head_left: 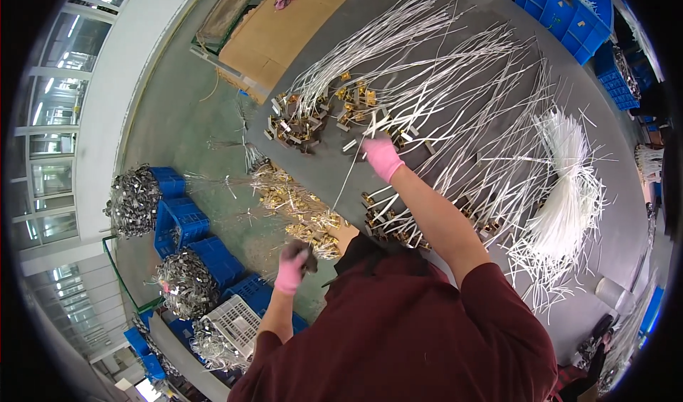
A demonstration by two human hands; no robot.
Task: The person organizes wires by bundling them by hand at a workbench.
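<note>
Over the near left part of the grey table, my right hand (383, 157), in a pink glove with dark fingers, is closed at a thin white wire (346, 181) that trails toward the table's near edge. Small brass and silver metal parts (359, 96) on white wires lie just beyond it. To the left of my body, off the table, my left hand (293, 267) wears a matching glove. Its fingers are curled, and what they hold, if anything, is hidden. Long white wires (455, 92) fan across the tabletop (341, 28) from the metal parts.
A thick bundle of white wires (562, 196) lies at right. Blue crates (562, 11) stand beyond the table's far right. Brass-ended pieces (284, 196) are heaped below its left edge. Farther left are blue bins (181, 224), bundled metal parts (186, 284) and a white basket (235, 324).
</note>
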